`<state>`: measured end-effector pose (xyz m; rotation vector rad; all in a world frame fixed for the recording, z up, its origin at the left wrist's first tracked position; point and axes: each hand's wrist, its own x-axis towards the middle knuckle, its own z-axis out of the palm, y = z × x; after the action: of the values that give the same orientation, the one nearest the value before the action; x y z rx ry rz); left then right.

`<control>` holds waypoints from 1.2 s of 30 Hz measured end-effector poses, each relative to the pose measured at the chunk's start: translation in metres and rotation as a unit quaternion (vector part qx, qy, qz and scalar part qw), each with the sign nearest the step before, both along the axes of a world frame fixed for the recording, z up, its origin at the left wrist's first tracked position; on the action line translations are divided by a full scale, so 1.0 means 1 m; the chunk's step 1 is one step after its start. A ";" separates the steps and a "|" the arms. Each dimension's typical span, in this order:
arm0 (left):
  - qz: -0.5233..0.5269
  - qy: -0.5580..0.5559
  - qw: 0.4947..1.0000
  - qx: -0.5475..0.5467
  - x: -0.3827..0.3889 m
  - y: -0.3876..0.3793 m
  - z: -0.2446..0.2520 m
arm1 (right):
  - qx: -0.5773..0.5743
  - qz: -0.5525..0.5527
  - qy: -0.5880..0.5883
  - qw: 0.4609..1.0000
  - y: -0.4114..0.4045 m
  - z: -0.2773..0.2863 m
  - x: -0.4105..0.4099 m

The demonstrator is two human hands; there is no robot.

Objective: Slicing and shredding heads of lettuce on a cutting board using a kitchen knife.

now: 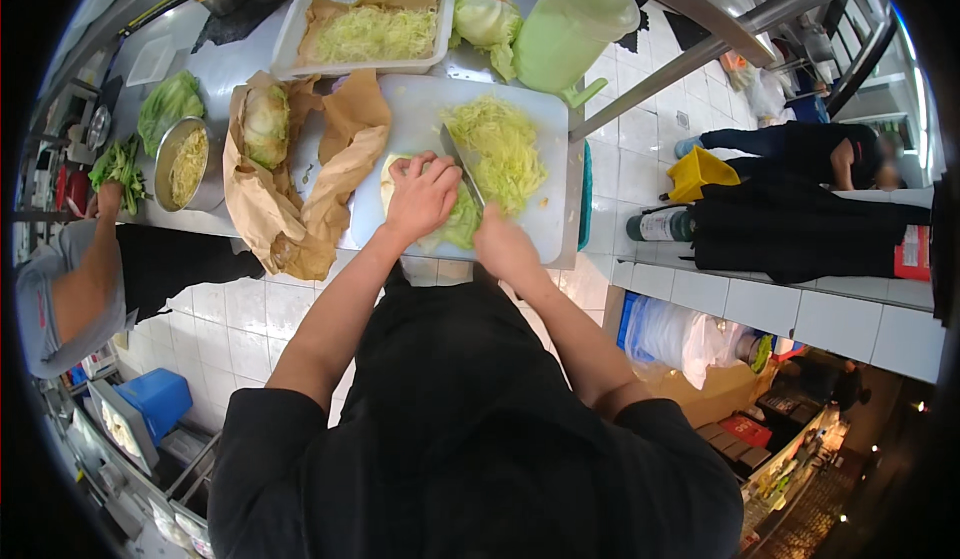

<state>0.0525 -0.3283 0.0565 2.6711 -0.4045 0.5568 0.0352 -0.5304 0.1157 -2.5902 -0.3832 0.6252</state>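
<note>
On a white cutting board (420,101) lies a piece of cabbage (454,229), partly covered by my left hand (422,197), which presses it down with spread, bent fingers. My right hand (510,247), somewhat blurred, grips the handle of a kitchen knife (463,163). The blade stands just beside my left fingertips, between the piece and a heap of shredded cabbage (499,146). Shreds touch the blade's right side. The knife's handle is mostly hidden in my fist.
Brown paper (255,206) left of the board holds a cabbage (266,125). Behind stand a white basket (279,48) of shreds, another cabbage (484,15) and a green pitcher (555,33). A steel bowl (212,176) is farther left, near a co-worker's hand (110,195) holding leafy greens (124,172).
</note>
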 end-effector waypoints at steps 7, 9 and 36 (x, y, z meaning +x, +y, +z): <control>0.014 -0.005 1.000 -0.003 0.004 -0.002 0.000 | 0.000 -0.014 0.025 1.000 0.004 0.026 -0.011; 0.018 -0.006 1.000 -0.007 0.001 -0.002 -0.001 | 0.030 -0.015 0.012 0.999 0.014 -0.002 0.008; 0.058 -0.003 0.997 -0.055 -0.002 -0.005 0.014 | 0.021 0.041 -0.038 0.998 -0.048 0.015 0.031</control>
<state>0.0502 -0.3330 0.0702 2.5985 -0.2155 0.6039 0.0665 -0.5785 0.1304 -2.5744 -0.5225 0.5426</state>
